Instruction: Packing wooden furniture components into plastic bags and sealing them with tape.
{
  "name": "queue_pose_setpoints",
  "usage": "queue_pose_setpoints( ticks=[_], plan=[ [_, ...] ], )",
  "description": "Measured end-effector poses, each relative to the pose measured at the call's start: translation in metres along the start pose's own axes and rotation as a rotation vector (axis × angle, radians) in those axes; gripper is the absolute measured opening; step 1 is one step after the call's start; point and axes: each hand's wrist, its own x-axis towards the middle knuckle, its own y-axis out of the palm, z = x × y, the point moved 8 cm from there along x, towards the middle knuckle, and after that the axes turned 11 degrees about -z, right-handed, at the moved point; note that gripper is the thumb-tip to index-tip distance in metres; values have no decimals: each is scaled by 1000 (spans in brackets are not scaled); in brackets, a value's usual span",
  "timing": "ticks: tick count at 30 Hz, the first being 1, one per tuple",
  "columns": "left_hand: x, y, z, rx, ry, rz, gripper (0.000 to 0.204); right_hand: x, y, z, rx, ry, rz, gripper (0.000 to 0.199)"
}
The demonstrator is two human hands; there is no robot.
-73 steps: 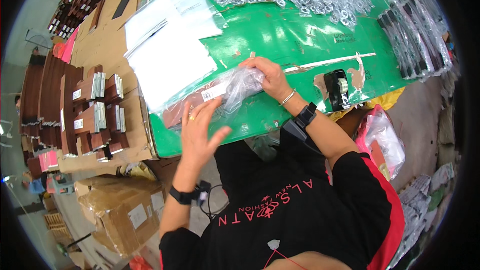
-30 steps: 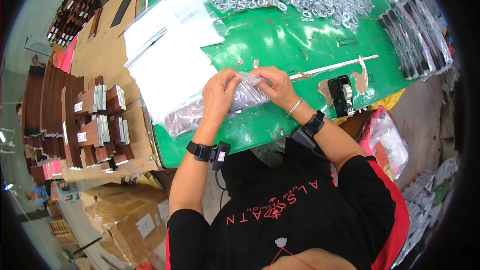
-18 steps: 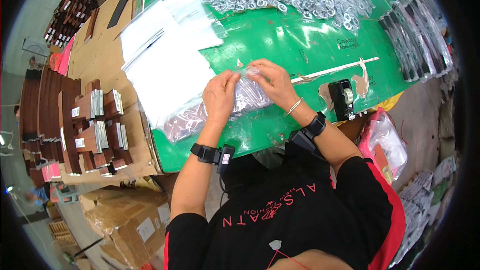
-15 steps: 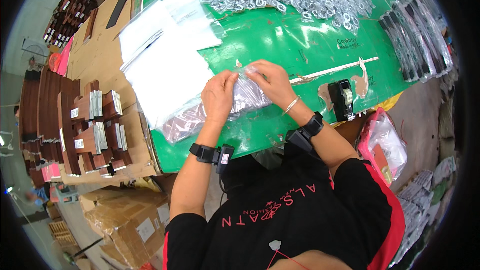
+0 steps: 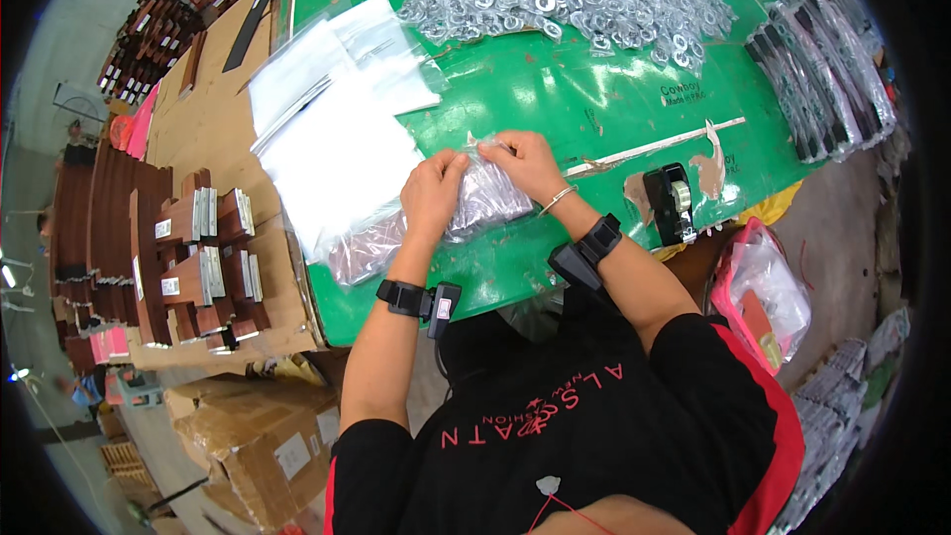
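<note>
A clear plastic bag [image 5: 490,200] with brownish contents lies on the green table near its front edge. At its far edge, my left hand [image 5: 433,190] pinches the plastic with thumb and fingers closed. Just to the right, my right hand [image 5: 527,166] is closed on the same edge. What exactly lies inside the bag is blurred by the shiny film. Left of my hands, a stack of white sheets and clear bags [image 5: 342,154] spreads over the table. A black tape dispenser [image 5: 670,204] stands to the right of my right hand.
A heap of small bagged metal rings [image 5: 565,0] covers the far side of the green table [image 5: 555,99]. Long wrapped bundles [image 5: 822,79] stand at the right edge. Dark wooden pieces [image 5: 198,258] are stacked on the left. A pink-rimmed bin [image 5: 763,287] and a cardboard box [image 5: 258,446] are below.
Both hands have stayed pinched on the bag's edge and drawn slightly closer together. The whole view has shifted a little.
</note>
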Motion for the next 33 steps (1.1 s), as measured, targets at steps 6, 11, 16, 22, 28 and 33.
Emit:
queue_pose_setpoints(
  ticks=[6, 11, 16, 22, 28, 33],
  plan=[
    [1, 9, -2, -175, -132, 190, 33, -2, -2, -3, 75, -20, 7, 27],
    [7, 19, 5, -308, -87, 307, 26, -3, 1, -6, 237, 3, -36, 22],
    [10, 15, -12, -436, -48, 334, 28, -4, 3, -13, 221, 20, -5, 21],
    [7, 27, 12, -677, -240, 306, 17, 5, 4, -15, 484, 222, 160, 21],
    [1, 15, 0, -753, -219, 229, 17, 14, 1, -8, 430, 487, 375, 24],
    [0, 11, 5, -775, -196, 209, 19, 12, -3, -14, 541, 612, 308, 27]
  ],
)
